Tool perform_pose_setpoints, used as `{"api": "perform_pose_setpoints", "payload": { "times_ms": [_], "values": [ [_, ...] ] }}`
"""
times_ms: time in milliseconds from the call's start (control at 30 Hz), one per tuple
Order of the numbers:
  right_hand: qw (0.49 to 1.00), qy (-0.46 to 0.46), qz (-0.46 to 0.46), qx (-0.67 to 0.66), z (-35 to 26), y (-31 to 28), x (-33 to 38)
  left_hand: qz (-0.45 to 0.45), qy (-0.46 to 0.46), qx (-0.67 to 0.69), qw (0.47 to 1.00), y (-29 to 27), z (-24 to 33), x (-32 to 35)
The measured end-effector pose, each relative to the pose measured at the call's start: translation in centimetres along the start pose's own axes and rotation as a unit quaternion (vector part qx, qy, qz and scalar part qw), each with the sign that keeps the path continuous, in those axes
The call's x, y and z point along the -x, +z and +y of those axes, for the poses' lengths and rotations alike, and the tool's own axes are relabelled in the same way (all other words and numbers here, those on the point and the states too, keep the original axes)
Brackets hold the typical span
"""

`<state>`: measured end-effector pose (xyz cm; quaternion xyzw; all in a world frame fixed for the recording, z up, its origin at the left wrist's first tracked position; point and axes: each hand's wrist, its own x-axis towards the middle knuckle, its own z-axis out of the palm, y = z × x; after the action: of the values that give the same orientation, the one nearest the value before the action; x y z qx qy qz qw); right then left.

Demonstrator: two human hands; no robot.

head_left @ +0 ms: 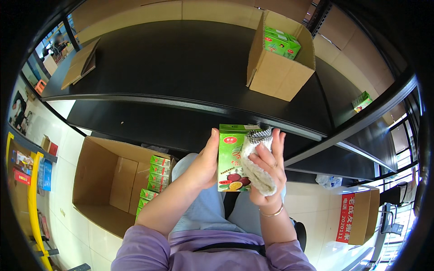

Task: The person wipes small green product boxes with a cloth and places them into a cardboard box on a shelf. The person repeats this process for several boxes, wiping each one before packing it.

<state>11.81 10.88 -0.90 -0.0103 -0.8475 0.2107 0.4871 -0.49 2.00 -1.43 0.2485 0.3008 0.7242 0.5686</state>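
Upright before my lap is a green drink carton [230, 156] with a red oval and pictures of purple fruit on its front. The fingers and palm of my left hand [207, 161] grip its left side. A white cloth [258, 174] with a black-and-white checked edge is bunched in my right hand [276, 169], pressed against the carton's right side and covering part of its front. Below and to the left, a large open cardboard box [104, 180] holds several similar green cartons [159, 174] along its right side.
On the black shelf [172, 58] ahead stands an open cardboard box [282, 77] with green cartons [281, 43] inside. Folded cardboard [81, 65] lies at the shelf's left end. Another green carton [362, 102] sits far right. A red-labelled cardboard box [366, 217] rests on the floor.
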Motion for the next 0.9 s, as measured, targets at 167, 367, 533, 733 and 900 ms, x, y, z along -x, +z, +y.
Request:
{"api": "perform_pose_setpoints", "payload": {
  "times_ms": [167, 367, 533, 733, 900],
  "values": [
    [0.981, 0.11, 0.047, -0.152, -0.5, 1.0, 1.4, -0.061, -0.007, -0.012, 0.998, -1.0, -0.3, 0.5],
    [0.986, 0.031, 0.049, -0.154, -0.5, 0.8, 1.2, -0.09, 0.022, 0.041, 0.995, -1.5, -0.6, 0.7],
    [0.986, 0.05, 0.049, -0.149, -0.9, 0.8, 0.8, -0.037, 0.056, 0.04, 0.997, -1.5, -1.2, 0.6],
    [0.99, 0.054, 0.014, -0.129, -0.8, 0.3, 0.7, 0.014, 0.103, -0.085, 0.991, -1.1, -0.2, 0.5],
    [0.996, 0.032, -0.057, -0.064, -0.9, 0.1, 0.0, 0.097, 0.017, -0.044, 0.994, 0.1, 1.0, 0.6]
  ]
}}
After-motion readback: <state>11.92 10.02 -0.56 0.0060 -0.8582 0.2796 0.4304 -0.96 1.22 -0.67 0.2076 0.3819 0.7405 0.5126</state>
